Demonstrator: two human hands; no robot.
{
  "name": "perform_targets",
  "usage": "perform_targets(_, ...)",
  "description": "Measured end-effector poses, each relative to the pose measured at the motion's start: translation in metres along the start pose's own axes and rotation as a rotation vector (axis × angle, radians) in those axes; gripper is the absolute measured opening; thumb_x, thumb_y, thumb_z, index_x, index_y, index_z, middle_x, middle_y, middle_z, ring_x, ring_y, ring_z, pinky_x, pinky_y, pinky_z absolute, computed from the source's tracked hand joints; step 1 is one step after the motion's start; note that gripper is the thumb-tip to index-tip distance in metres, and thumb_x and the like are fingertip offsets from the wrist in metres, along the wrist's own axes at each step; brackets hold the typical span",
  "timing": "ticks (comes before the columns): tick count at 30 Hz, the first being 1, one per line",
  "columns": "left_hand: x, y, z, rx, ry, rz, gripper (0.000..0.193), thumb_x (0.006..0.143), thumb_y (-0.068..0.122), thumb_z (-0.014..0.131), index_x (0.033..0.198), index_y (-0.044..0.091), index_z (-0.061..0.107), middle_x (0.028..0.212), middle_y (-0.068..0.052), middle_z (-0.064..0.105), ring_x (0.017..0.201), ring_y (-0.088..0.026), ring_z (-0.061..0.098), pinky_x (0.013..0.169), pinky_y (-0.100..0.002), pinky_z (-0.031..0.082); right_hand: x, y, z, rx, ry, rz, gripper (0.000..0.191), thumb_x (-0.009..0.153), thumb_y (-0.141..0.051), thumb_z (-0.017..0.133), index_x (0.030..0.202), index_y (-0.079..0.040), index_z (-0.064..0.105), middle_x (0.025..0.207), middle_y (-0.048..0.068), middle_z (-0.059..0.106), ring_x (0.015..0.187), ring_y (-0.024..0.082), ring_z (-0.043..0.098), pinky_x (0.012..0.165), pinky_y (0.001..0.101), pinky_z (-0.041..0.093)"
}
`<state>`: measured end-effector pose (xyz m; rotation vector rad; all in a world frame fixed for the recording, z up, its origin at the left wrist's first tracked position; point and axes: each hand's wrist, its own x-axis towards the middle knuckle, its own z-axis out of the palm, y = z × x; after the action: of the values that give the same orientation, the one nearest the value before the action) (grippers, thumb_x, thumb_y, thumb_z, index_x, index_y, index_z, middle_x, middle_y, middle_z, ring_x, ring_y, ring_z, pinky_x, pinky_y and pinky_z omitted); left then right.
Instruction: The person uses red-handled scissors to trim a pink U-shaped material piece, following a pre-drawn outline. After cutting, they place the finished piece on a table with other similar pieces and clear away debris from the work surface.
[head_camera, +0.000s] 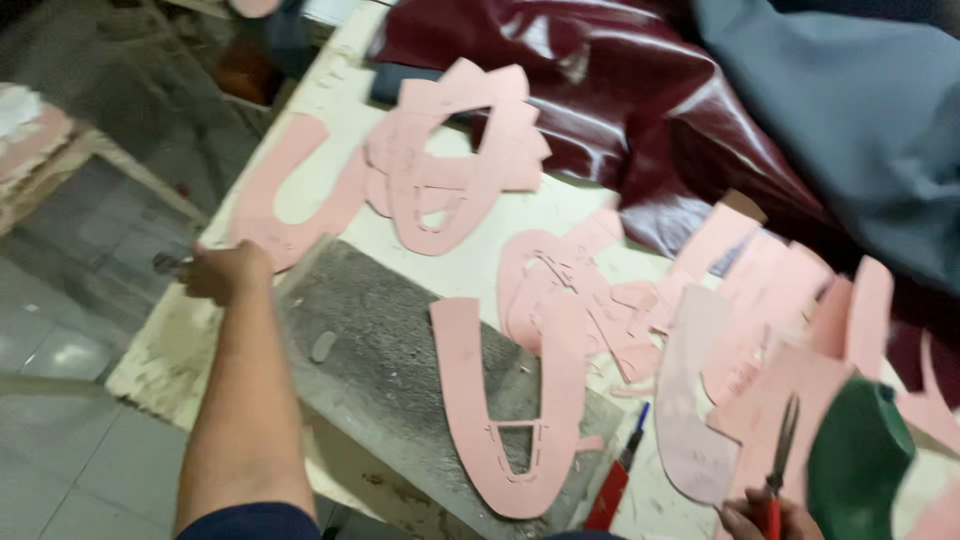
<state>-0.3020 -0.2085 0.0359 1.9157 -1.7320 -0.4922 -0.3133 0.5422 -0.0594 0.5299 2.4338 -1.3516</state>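
Reaching to the worktop (180, 350) edge, your left hand (228, 272) pinches a small dark object (166, 263), too blurred to name; your right hand (765, 518) grips red-handled scissors (778, 470). Pink patterns (515, 400) beside them look thin, light, floppy: lift by an edge.

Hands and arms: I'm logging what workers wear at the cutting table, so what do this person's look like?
The left hand is bare, no glove, and its forearm is bare up to a dark blue sleeve at the frame's bottom edge. Only part of the right hand shows, also bare, with no sleeve in view. No watch or rings can be made out.
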Motion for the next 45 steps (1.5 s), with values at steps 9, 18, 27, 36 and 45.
perform_targets(9,-0.189,0.011,-0.062,-0.717,-0.711,0.409,0.018,0.106,0.004,0.060,0.123,-0.003,0.061,0.110,-0.011,0.068,0.093,-0.017,0.066,0.085,-0.030,0.058,-0.079,-0.035,-0.030,-0.435,0.260,-0.011,0.056,0.084,-0.028,0.075,0.130,0.001,0.060,0.111,0.021,0.074,0.103,0.035,0.071,0.090,0.0422,0.053)
perform_targets(18,-0.407,-0.058,-0.128,-0.617,-2.028,0.099,0.034,0.094,0.010,0.064,0.125,-0.003,0.065,0.110,-0.012,0.071,0.098,-0.021,0.070,0.090,-0.034,0.060,-0.087,-0.032,-0.027,-0.379,0.275,-0.007,0.060,0.075,-0.036,0.085,0.113,0.003,0.059,0.099,0.019,0.069,0.091,0.034,0.069,0.083,0.0441,0.054)
perform_targets(27,-0.478,-0.086,-0.116,-0.351,-2.030,0.417,0.047,0.093,0.025,0.069,0.130,-0.004,0.062,0.114,-0.013,0.070,0.098,-0.017,0.064,0.087,-0.032,0.054,-0.098,-0.032,-0.061,0.080,0.299,-0.244,0.044,0.084,-0.016,0.081,0.115,0.002,0.056,0.104,0.011,0.065,0.092,0.020,0.066,0.082,0.0337,0.056)
perform_targets(36,-0.539,-0.047,-0.062,-0.359,-1.259,1.089,0.043,0.091,0.020,0.068,0.126,-0.004,0.061,0.125,-0.023,0.064,0.117,-0.035,0.061,0.101,-0.044,0.048,-0.072,-0.059,-0.186,0.517,0.341,-0.378,0.033,0.095,-0.001,0.073,0.122,0.000,0.053,0.112,0.010,0.061,0.100,0.018,0.067,0.092,0.0278,0.061)
perform_targets(45,-0.610,0.025,-0.016,0.325,-1.038,0.994,0.096,0.079,0.026,0.083,0.151,0.009,0.022,0.147,-0.023,0.025,0.126,-0.044,0.043,0.103,-0.048,0.047,-0.067,0.001,-0.217,0.325,0.322,-0.167,0.042,0.088,0.001,0.076,0.125,0.005,0.056,0.109,0.009,0.063,0.095,0.017,0.063,0.083,0.0279,0.053)
